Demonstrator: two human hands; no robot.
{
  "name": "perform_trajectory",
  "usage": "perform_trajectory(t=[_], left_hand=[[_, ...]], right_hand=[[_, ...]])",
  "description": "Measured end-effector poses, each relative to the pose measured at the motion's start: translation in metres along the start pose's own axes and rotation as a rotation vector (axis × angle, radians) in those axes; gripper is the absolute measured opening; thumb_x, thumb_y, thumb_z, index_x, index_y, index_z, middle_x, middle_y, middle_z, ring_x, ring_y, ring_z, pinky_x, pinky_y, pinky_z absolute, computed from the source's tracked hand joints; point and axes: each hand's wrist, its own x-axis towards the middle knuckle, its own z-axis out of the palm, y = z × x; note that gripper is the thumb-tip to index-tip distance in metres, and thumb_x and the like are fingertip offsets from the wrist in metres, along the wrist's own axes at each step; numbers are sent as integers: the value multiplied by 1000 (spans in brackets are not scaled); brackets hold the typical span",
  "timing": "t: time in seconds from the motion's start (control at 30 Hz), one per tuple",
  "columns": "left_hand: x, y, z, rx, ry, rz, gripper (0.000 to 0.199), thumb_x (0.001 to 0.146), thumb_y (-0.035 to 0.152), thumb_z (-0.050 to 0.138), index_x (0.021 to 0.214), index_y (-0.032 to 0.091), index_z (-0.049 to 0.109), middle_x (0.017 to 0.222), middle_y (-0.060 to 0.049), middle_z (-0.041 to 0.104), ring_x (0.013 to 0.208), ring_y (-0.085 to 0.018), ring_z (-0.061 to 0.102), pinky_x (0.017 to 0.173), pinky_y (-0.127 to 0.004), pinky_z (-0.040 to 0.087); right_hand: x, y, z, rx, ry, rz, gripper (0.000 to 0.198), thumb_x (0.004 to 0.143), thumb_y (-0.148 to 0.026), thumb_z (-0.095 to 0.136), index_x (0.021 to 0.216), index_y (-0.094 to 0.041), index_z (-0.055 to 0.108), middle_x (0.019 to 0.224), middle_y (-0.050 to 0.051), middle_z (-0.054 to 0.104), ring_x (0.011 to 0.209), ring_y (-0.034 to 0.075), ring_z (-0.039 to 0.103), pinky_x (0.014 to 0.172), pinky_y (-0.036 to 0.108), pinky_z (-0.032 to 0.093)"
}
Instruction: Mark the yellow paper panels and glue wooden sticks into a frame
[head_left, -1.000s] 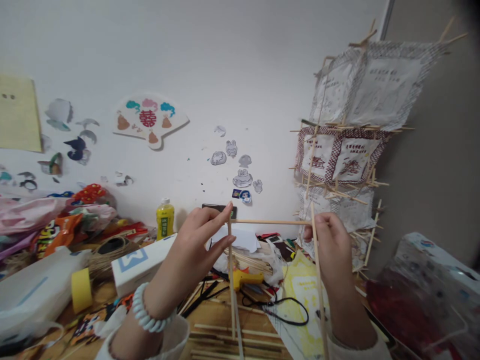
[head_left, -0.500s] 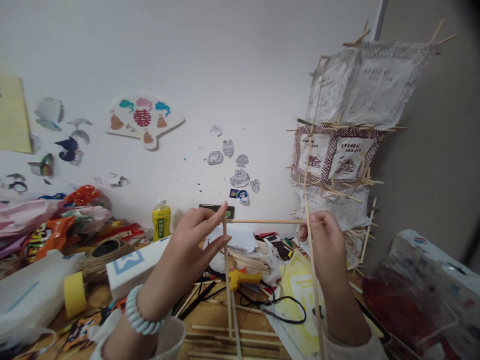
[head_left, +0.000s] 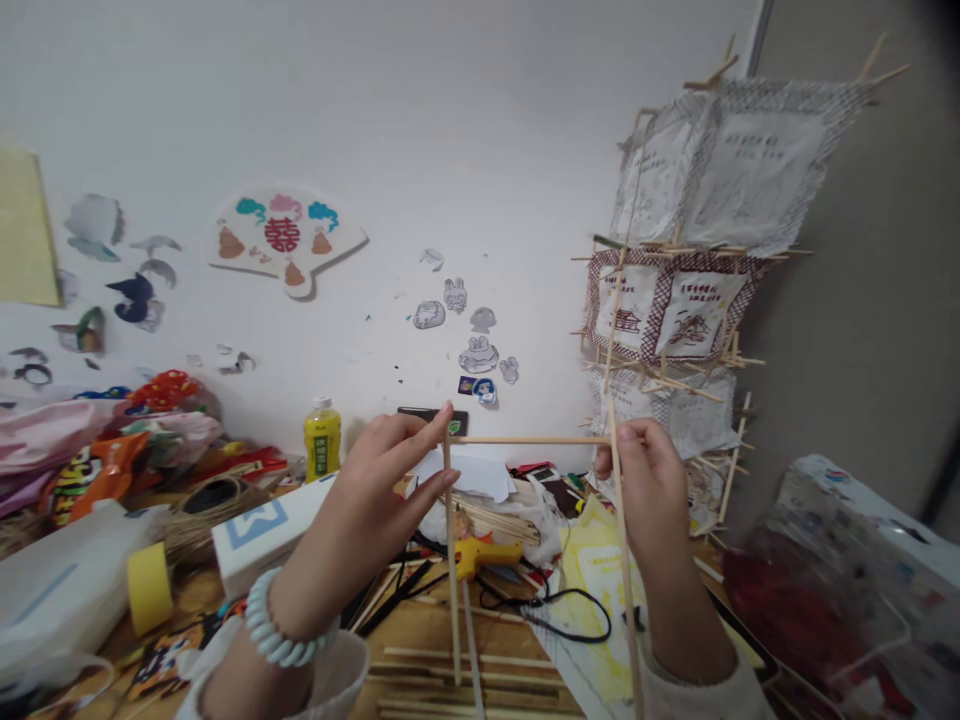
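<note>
A frame of thin wooden sticks stands up before me, with a level crossbar between a left upright stick and a longer right upright stick. My left hand has its index fingertip at the upper left corner and its thumb lower against the left upright, steadying it. At the other corner, my right hand pinches the right upright where the crossbar meets it; its far fingertips are partly hidden behind the stick. Below lie several loose wooden sticks on the table.
A yellow glue gun with a black cord lies behind the frame. A tiered paper-and-stick lantern rises at right. At left are a white box, yellow tape, twine and a drink bottle.
Both hands keep their hold on the stick frame. The whole view has shifted very slightly; nothing was taken or let go.
</note>
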Motion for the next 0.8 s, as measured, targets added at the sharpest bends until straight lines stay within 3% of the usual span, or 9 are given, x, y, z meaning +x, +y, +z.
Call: perform_trajectory(t=[0.33, 0.5, 0.8], left_hand=[[0, -2, -2, 41, 13, 0, 56, 86, 21, 57, 138, 30, 37, 101, -5, 56, 92, -20, 51, 80, -37, 43], [-1, -1, -4, 59, 21, 12, 58, 86, 20, 57, 139, 32, 35, 101, -5, 55, 93, -20, 50, 81, -38, 43], [2, 5, -4, 112, 38, 55, 60, 85, 15, 57, 139, 31, 35, 99, -5, 54, 92, -21, 49, 80, -37, 42]], right_hand=[[1, -2, -1, 42, -102, 55, 23, 81, -44, 52, 76, -22, 46, 52, -6, 51, 43, 10, 45, 37, 18, 33], [2, -1, -2, 24, -95, 57, 19, 77, -36, 59, 81, -21, 48, 54, -6, 54, 51, 12, 53, 46, 20, 41], [2, 7, -2, -185, -114, -88, 19, 86, -38, 49, 81, -20, 53, 56, -4, 51, 53, 12, 50, 51, 22, 39]])
